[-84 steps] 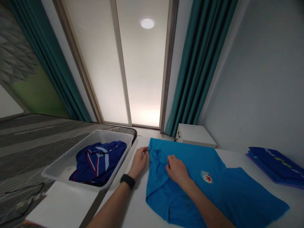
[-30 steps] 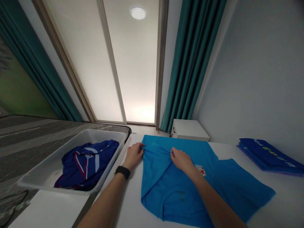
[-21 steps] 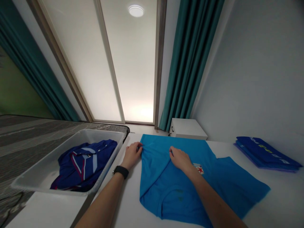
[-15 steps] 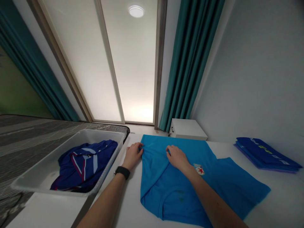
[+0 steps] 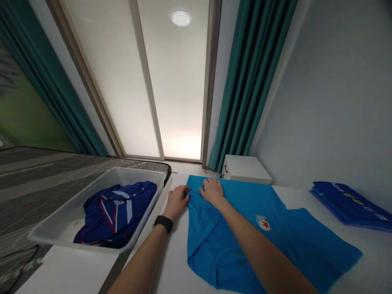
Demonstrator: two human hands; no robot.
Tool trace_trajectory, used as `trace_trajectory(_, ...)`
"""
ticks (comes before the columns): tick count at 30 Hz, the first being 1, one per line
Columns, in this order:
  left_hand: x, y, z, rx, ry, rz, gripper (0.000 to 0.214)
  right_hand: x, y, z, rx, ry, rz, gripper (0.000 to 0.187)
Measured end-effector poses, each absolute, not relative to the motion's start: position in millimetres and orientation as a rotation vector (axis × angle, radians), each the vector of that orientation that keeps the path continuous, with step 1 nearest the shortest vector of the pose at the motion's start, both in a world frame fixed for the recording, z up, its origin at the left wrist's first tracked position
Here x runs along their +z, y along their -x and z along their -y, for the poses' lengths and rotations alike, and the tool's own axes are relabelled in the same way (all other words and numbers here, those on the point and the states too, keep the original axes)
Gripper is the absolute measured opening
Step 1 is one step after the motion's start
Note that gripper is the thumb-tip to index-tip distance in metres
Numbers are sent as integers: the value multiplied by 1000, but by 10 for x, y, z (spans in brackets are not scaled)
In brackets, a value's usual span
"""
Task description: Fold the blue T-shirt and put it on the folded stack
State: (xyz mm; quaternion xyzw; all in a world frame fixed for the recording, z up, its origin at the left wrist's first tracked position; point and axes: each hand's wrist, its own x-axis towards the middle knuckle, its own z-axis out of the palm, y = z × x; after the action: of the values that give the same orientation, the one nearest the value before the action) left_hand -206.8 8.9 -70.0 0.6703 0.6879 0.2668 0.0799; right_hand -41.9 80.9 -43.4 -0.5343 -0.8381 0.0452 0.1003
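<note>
A bright blue T-shirt (image 5: 251, 200) lies on a white table, its left side folded inward over the body. A small badge with a red star is on its front, and one sleeve spreads out to the right. At the shirt's far left edge, my left hand (image 5: 177, 200), with a black watch on the wrist, pinches the cloth between thumb and fingers. My right hand (image 5: 212, 190) rests on the fabric just right of it, near the far edge, fingers stretched out. The cloth wrinkles slightly between the two hands. My right forearm hides part of the shirt.
On the left stands a translucent plastic bin (image 5: 52, 233) holding dark blue clothing (image 5: 119, 212). A stack of folded blue garments (image 5: 352, 206) sits at the table's right end. Behind the table are a white cabinet (image 5: 246, 168) and a teal curtain (image 5: 245, 90).
My right hand has moved left and away from me across the shirt, closer to my left hand. The left hand keeps its place at the edge. The view has shifted slightly.
</note>
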Motion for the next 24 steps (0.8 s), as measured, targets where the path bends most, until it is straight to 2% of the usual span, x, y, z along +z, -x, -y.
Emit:
trace_trajectory(6, -690, 2062, -79, 805, -1998, -2052, 24, -461, 464, -777, 84, 1530, 2470, 19)
trace_trajectory(19, -673, 2051, -66, 807, -2023, -2094, 18, -491, 376, -760, 64, 1542, 2508, 41)
trace_trajectory(24, -714, 2076, -97, 779, -2067, -2092, 18, -464, -21, -807, 160, 1485, 2599, 40)
